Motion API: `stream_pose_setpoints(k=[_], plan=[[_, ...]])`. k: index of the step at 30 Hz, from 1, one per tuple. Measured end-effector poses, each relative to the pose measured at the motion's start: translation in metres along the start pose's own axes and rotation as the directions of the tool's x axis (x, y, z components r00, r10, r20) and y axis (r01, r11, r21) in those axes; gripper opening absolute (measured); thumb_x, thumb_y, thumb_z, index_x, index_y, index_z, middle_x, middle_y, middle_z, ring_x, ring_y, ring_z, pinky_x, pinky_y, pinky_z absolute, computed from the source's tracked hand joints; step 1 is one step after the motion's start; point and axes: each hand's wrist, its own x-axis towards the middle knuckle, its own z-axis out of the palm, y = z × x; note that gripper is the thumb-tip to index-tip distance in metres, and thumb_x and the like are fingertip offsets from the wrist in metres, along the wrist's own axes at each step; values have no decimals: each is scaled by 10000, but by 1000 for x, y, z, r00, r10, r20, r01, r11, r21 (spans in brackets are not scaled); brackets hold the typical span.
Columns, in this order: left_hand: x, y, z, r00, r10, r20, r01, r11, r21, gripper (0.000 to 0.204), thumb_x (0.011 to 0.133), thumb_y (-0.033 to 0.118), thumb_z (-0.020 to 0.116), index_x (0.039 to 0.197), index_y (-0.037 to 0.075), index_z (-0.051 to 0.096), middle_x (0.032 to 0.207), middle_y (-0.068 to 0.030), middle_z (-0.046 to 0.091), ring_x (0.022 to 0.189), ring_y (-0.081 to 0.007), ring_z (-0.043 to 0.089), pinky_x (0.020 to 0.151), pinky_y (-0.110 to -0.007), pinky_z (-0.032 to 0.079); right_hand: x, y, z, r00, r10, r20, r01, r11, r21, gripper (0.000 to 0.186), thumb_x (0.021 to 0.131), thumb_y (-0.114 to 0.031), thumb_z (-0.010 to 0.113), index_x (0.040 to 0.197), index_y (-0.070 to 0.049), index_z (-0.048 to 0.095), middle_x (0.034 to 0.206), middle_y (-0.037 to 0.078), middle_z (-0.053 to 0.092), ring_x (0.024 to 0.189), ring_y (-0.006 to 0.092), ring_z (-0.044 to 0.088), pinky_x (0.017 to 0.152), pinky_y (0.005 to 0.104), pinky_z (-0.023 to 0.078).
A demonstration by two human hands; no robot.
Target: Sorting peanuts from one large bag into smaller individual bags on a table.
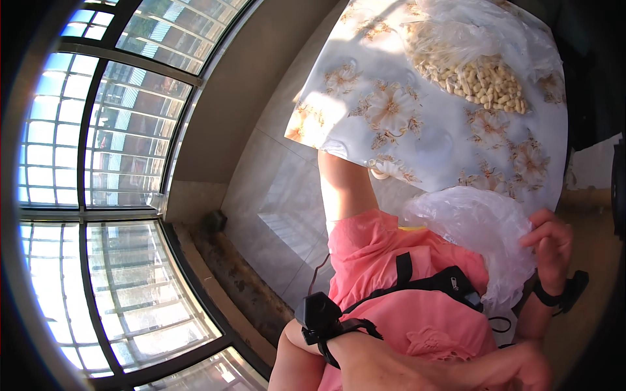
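Note:
A crumpled translucent plastic bag [463,228] lies over my pink-clothed lap, below the table's front edge. My right hand [549,244], with a black band at the wrist, has its bent fingers on the bag's right edge, gripping it. My left hand [515,368] reaches across to the lower right with curled fingers; what they hold, if anything, I cannot make out. A black device [318,318] is strapped to that arm. On the flowered tablecloth [385,111], a pile of pale, peanut-like pieces [486,85] sits partly under clear plastic.
Barred windows [130,137] run along the left, above a brown ledge [238,260]. Grey floor tiles [267,202] show between the wall and the table. My bare leg [342,186] extends under the table. A dark area lies at the right.

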Motion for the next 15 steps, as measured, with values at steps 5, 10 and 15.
stream_pose_setpoints(k=[5, 10, 15], plan=[[-2, 38, -34, 974, -120, -191, 158, 967, 201, 262, 987, 33, 514, 1234, -45, 557, 1237, -167, 511, 1240, -253, 451, 1034, -421, 399, 0, -6, 1, 999, 40, -11, -40, 998, 41, 520, 931, -480, 642, 794, 17, 716, 871, 75, 605, 715, 116, 503, 632, 261, 357], [-72, 81, -91, 488, 56, -871, 552, 753, 358, 303, 997, 69, 532, 1288, -3, 579, 1216, -90, 624, 1169, -179, 576, 1005, -347, 447, -1, 4, -5, 1000, 2, -13, -1, 997, 77, 506, 924, -468, 650, 792, 17, 708, 875, 77, 598, 729, 115, 496, 647, 260, 355], [-116, 100, -91, 364, 170, -916, 557, 748, 360, 276, 992, 48, 539, 1258, 7, 598, 1169, -59, 653, 1091, -146, 617, 931, -309, 494, -4, 6, -18, 991, -105, -81, 117, 980, 161, 497, 895, -473, 683, 725, -8, 643, 884, 90, 579, 760, 129, 487, 684, 277, 363]])
